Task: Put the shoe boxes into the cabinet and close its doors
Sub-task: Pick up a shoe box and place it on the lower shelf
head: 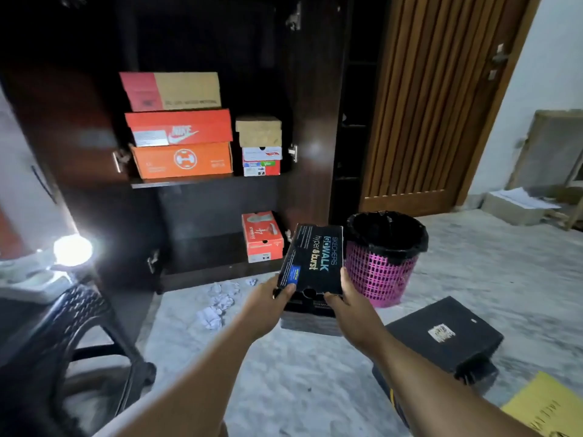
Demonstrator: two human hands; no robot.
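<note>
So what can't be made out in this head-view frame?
- Cabinet top compartment: too dark to tell what it holds.
- Yellow box: cut off by the bottom-right edge.
- Box under the black Skechers box: mostly hidden by it and both hands, left hand, right hand.
- Lamp: glare washes out its surroundings.

Seven shoe boxes sit in the cabinet point(309, 89), beyond the hands: three stacked large ones point(179, 127), three stacked small ones point(260, 146) and a lone orange box point(262, 236) on the lower shelf. One black Skechers box point(312, 258) is between the left hand point(268, 305) and right hand point(353, 304). One black box point(441, 335) lies right of the hands, beside one yellow box point(545, 408). One pink bin point(383, 257) stands just beyond the right hand.
</note>
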